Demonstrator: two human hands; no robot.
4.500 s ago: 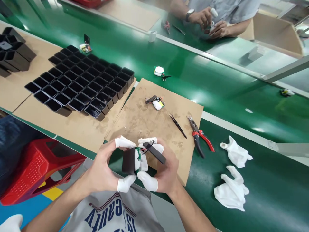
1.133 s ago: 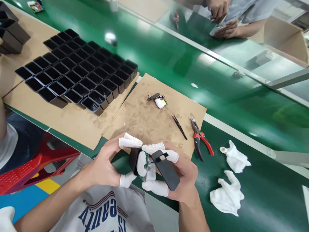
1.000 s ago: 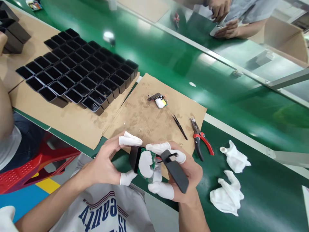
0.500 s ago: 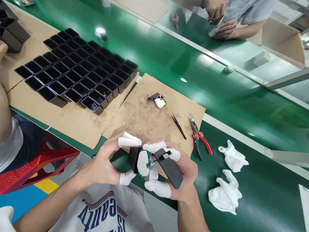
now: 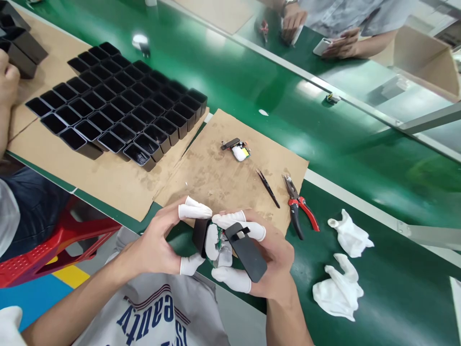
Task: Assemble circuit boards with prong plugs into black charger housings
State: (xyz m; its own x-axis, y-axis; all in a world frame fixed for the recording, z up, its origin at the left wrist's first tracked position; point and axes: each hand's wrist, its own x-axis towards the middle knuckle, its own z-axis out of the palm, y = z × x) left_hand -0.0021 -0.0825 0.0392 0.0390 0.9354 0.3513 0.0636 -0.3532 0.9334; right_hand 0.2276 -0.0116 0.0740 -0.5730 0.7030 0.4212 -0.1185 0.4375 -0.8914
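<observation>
1. Head view, left hand (image 5: 158,245): white-covered fingertips and thumb clamped on a black case (image 5: 199,238), held above the near edge of the worktop (image 5: 392,288), its mouth facing the other hand.
2. Head view, right hand (image 5: 275,259): fingers and thumb closed about a circuit board (image 5: 212,242) bearing white filler, located at the case mouth; depth of entry cannot be told. A black end cap (image 5: 248,254) lies tilted against these fingers.
3. Head view, cardboard sheet (image 5: 201,173): a second board (image 5: 239,151) lies toward its far edge; tweezers (image 5: 268,188) lie nearer its right edge; red-and-black pliers (image 5: 298,206) straddle that edge.
4. Head view, surroundings: open-topped cases (image 5: 118,105) stand in rows beyond the sheet's left edge. Two crumpled white cloths (image 5: 351,234) lie on the worktop, right of the sheet.
</observation>
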